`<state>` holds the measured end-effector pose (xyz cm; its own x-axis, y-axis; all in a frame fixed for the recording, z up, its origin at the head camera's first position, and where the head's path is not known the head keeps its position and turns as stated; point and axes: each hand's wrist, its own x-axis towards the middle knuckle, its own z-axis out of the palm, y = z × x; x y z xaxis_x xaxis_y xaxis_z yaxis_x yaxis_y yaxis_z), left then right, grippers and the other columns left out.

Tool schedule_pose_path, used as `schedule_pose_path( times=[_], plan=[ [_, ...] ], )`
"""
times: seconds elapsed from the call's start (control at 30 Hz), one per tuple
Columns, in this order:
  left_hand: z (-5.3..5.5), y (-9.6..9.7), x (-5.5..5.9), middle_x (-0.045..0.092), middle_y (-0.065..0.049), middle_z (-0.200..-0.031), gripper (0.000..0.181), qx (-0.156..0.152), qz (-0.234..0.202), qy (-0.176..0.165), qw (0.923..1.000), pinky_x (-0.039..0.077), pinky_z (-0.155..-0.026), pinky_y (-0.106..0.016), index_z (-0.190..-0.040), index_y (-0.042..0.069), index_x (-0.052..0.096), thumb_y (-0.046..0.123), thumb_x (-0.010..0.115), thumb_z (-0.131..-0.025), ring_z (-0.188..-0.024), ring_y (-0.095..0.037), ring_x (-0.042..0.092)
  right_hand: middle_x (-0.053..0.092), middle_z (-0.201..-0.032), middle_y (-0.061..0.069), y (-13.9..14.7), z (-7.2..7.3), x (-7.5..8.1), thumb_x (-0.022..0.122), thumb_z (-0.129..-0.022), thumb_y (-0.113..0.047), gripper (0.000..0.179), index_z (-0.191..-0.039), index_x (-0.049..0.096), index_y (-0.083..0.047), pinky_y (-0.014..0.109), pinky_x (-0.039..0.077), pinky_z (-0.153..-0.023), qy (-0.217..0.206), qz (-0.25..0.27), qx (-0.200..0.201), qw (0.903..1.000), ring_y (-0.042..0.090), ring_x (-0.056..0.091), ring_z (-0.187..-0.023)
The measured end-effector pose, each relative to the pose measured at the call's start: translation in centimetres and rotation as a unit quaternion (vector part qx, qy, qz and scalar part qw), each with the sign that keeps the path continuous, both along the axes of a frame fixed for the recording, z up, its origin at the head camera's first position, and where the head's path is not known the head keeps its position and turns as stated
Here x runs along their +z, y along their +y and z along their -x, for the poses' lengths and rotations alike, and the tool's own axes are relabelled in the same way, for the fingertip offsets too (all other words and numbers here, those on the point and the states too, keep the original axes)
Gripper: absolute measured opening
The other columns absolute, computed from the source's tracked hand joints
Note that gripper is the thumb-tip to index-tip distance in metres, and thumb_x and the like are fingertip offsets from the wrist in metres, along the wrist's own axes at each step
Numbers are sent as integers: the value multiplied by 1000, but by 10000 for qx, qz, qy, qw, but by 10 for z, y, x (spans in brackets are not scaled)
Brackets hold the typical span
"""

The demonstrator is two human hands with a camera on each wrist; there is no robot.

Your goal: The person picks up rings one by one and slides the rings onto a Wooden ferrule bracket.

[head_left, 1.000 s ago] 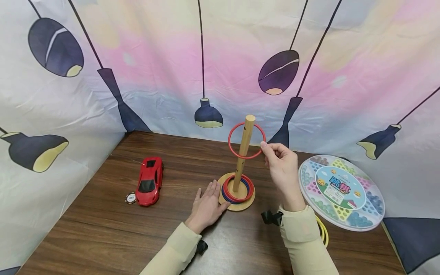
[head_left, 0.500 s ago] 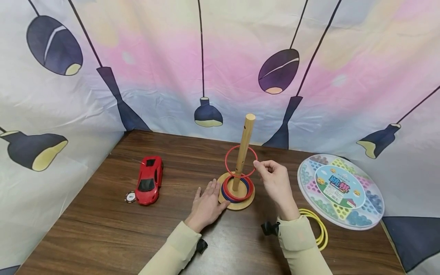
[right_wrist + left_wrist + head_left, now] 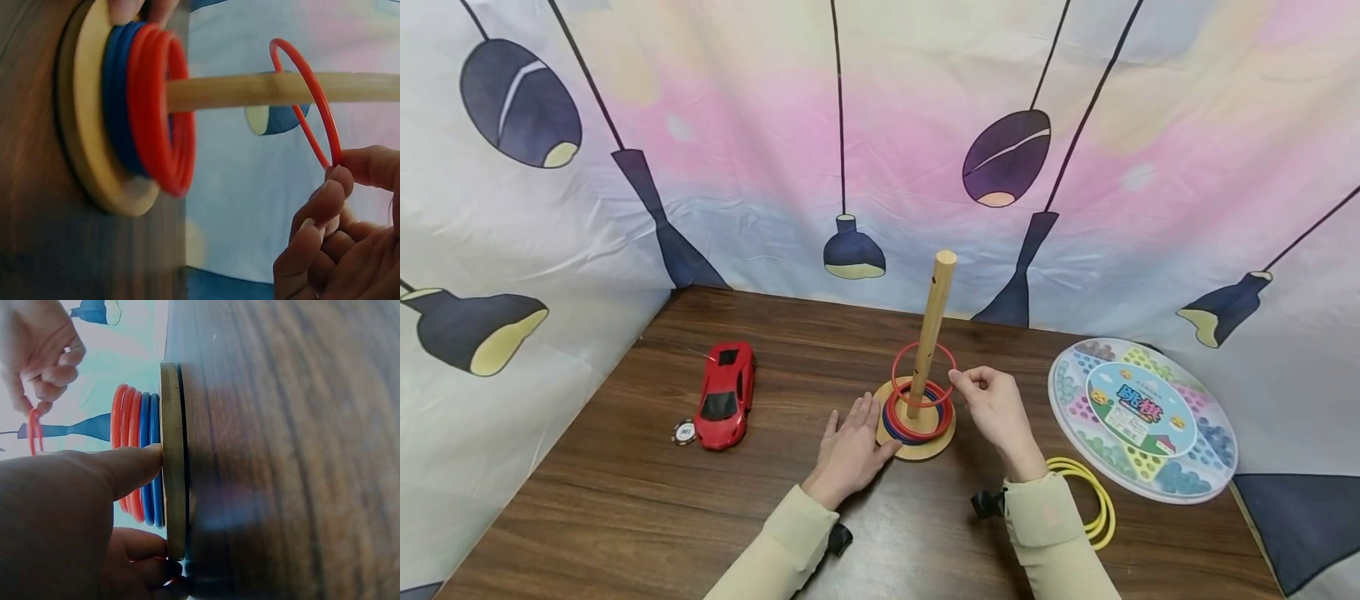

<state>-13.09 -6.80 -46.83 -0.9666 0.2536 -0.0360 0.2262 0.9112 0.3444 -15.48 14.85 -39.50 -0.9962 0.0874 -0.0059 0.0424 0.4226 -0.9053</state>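
Note:
My right hand [image 3: 997,417] pinches a thin red ring [image 3: 321,103] between thumb and fingertips. The ring encircles the wooden post [image 3: 936,300] at its lower part, apart from the rings beneath. Around the post's foot lie several stacked rings, the red ones [image 3: 140,100] on top and the blue ones [image 3: 150,494] below, on a round wooden base [image 3: 917,452]. My left hand [image 3: 847,450] rests at the base's left edge with its fingers extended. In the left wrist view, its thumb touches the base's rim beside the blue rings.
At the left stands a red toy car [image 3: 726,400] with a poker chip [image 3: 684,432] next to it. Several yellow rings [image 3: 1106,525] lie near my right sleeve. A round Chinese checkers board [image 3: 1075,392] occupies the table's right side. Behind hangs a printed cloth [image 3: 760,167].
My right hand has lowered the red ring down the post from near its top toward the stacked rings. The left hand has stayed in place.

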Motion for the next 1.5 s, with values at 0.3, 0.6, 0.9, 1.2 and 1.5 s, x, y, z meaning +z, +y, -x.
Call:
schedule_pose_path(
  times=[0.3,0.6,0.9,1.2,1.5],
  plan=[
    [0,0,1,31,-15,-155,78,11,1,50,10000,20,-112,-58,-148,-1,37,53,55,-94,-143,-27,28,57,-65,8,9,2,-17,62,-96,-28,28,-90,69,-2,28,36,-48,-506,-639,187,9965,16,46,-53],
    [0,0,0,30,-15,-155,78,-26,-17,39,10000,20,-112,-58,-148,-1,37,52,54,-95,-143,-27,28,61,-71,11,13,3,-29,60,-97,-27,30,-87,68,0,29,39,-52,-780,-823,322,9930,16,49,-56],
    [-1,0,1,30,-15,-155,78,-24,-31,45,10000,19,-112,-58,-148,-1,37,52,55,-95,-143,-27,28,59,-70,4,12,2,-38,61,-96,-27,30,-83,67,-1,29,42,-54,-918,-982,515,9896,15,54,-60],
    [0,0,1,30,-15,-155,78,-22,-38,24,10000,19,-112,-58,-148,-1,37,53,54,-95,-144,-27,28,59,-67,5,13,4,-42,63,-95,-30,32,-80,68,-1,28,40,-53,-939,-1139,475,9879,15,52,-58],
    [0,0,0,30,-15,-156,79,2,-44,-3,10000,19,-112,-58,-149,-1,36,53,54,-95,-144,-27,27,58,-68,5,13,5,-46,63,-94,-33,32,-82,69,-4,28,41,-55,-1133,-1187,468,9853,16,52,-60]
  ],
)
